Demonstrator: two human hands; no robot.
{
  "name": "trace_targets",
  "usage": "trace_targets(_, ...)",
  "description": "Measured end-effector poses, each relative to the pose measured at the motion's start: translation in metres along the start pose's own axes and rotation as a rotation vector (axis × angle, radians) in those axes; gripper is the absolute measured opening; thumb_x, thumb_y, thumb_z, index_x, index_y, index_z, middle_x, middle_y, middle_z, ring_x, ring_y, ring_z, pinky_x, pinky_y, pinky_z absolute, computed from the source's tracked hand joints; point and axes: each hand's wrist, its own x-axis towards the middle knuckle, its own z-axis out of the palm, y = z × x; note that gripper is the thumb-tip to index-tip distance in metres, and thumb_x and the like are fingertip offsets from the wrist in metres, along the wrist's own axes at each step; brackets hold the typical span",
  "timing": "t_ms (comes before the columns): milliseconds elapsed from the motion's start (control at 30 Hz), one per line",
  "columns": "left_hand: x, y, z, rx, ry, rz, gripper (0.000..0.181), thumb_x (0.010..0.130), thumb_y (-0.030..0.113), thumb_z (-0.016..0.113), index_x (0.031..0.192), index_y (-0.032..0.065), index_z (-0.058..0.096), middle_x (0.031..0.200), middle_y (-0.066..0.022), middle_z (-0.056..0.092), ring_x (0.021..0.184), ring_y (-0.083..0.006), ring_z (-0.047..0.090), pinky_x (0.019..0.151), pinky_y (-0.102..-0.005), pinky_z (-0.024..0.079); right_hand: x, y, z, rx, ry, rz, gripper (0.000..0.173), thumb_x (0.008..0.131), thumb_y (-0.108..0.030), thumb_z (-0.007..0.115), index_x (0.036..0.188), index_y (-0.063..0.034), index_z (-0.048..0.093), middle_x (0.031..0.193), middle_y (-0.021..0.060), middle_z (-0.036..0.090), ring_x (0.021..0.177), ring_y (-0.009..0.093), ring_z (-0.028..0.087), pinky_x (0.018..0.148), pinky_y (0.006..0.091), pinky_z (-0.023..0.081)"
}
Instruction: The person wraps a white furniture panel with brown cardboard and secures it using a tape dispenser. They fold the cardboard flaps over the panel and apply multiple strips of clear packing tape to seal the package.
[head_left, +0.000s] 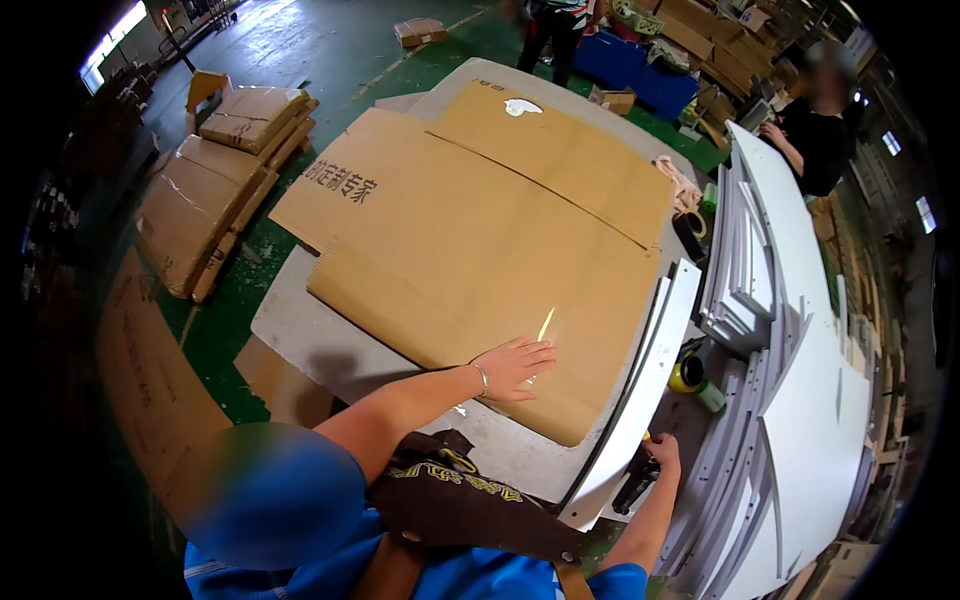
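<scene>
My left hand (517, 369) lies flat on a large brown cardboard sheet (480, 247), fingers spread, holding nothing. A bright yellow-white streak (547, 324) shows on the cardboard just beyond its fingers. The sheet bears printed writing and has a long crease or flap edge across its far part. It rests on a pale grey worktop (300, 307). My right hand (664, 450) is low at the right, beyond the long white panel strips (637, 397). Its fingers close on a small yellow object (646, 435), mostly hidden. Black tools (636, 484) lie beside that hand.
Stacked white panels (810, 420) stand along the right. Between them and the worktop are a yellow tape roll (684, 373), a green roll (709, 395) and a cloth (679, 184). Wrapped cardboard packages (199, 202) lie at left. One person (817, 142) stands behind the panels, another (559, 37) beyond the worktop.
</scene>
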Motion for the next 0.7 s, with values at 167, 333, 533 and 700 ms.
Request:
trace_targets(167, -0.031, -0.034, -0.044, 0.083, 0.009, -0.072, 0.067, 0.092, 0.049, 0.056, 0.148, 0.014, 0.042, 0.154, -0.0111, 0.038, 0.139, -0.0309, 0.034, 0.111, -0.0503, 0.031, -0.022, -0.029, -0.061, -0.082, 0.217, 0.229, 0.026, 0.073, -0.015, 0.077, 0.091, 0.0004, 0.066, 0.074, 0.0165, 0.068, 0.055, 0.026, 0.067, 0.048, 0.0375, 0.051)
trace_targets(333, -0.152, -0.176, -0.106, 0.177, 0.138, -0.627, 0.067, 0.091, 0.052, 0.056, 0.148, 0.0194, 0.043, 0.154, -0.012, 0.037, 0.14, -0.0343, 0.032, 0.111, -0.0578, 0.027, -0.086, -0.11, -0.037, 0.415, 0.453, -0.069, 0.024, 0.089, -0.019, 0.07, 0.101, -0.0026, 0.055, 0.072, 0.0046, 0.06, 0.055, 0.014, 0.057, 0.044, 0.0293, 0.047)
trace_targets(533, -0.224, -0.303, -0.107, -0.05, 0.235, -0.738, 0.068, 0.095, 0.049, 0.053, 0.15, 0.0123, 0.038, 0.163, -0.0135, 0.019, 0.152, -0.0316, 0.012, 0.12, -0.0558, 0.014, -0.154, -0.342, 0.087, 0.764, 0.16, -0.189, 0.021, 0.093, -0.016, 0.066, 0.111, -0.0083, 0.061, 0.092, -0.0025, 0.062, 0.079, 0.006, 0.06, 0.062, 0.023, 0.053)
trace_targets(700, -0.23, -0.309, -0.089, -0.187, 0.286, -0.663, 0.065, 0.097, 0.041, 0.053, 0.152, 0.0121, 0.035, 0.162, -0.0149, 0.021, 0.152, -0.0317, 0.014, 0.121, -0.0544, 0.014, -0.158, -0.541, 0.154, 1.027, -0.128, -0.211, 0.02, 0.098, -0.012, 0.058, 0.115, -0.0042, 0.049, 0.094, 0.0077, 0.065, 0.083, 0.015, 0.067, 0.068, 0.0291, 0.057)
